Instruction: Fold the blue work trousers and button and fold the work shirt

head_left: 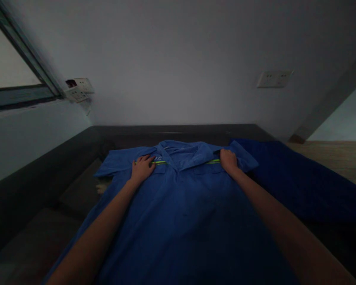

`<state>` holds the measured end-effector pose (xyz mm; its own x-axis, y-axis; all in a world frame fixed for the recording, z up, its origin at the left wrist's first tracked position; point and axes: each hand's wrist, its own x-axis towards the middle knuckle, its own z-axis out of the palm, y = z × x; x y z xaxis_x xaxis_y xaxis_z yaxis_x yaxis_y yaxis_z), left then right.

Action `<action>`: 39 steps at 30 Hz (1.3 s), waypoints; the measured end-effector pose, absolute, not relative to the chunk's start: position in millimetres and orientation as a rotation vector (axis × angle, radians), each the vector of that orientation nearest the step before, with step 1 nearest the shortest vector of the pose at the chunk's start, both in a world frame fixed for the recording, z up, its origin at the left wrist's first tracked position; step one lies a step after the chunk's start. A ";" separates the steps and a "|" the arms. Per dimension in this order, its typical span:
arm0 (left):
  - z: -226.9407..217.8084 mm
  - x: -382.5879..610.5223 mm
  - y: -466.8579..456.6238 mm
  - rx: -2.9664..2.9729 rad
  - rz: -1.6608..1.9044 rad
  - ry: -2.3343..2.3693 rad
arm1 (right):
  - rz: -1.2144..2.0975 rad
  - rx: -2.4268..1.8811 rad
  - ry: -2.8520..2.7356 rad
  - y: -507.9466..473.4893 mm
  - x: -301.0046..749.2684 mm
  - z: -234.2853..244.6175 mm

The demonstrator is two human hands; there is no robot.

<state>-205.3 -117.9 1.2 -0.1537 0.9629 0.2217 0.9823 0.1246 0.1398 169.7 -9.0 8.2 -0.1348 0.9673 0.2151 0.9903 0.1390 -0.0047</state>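
A blue short-sleeved work shirt (180, 209) lies spread out front side up, its collar at the far end. Yellow-green stripes cross its chest above two pocket flaps. My left hand (142, 168) rests on the chest at the left, fingers apart on the cloth, beside some pale lettering. On the other side, my right hand (228, 160) is closed on the shirt close to the right sleeve, with a fold of cloth bunched there. The lower part of the shirt runs out of view in dim light.
A dark blue cloth (290, 174) lies to the right. The dark sofa-like surface has a raised edge (172, 130) against the wall. Wall sockets (275, 79) are at the right, and a power strip (76, 94) is at the left below a window frame (20, 93).
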 end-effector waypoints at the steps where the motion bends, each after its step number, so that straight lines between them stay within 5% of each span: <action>1: 0.5 -202.7 -117.5 -1.983 -0.397 -2.299 | -0.204 -1.938 -2.242 -7.0 170.2 9.0; 16: 23.0 -168.7 -119.9 -2.085 -0.574 -2.098 | -0.021 -1.585 -2.186 -56.7 168.7 51.4; 39: 6.3 -128.6 -43.8 -2.273 -0.923 -2.087 | 0.264 -1.356 -2.281 -40.1 43.9 32.1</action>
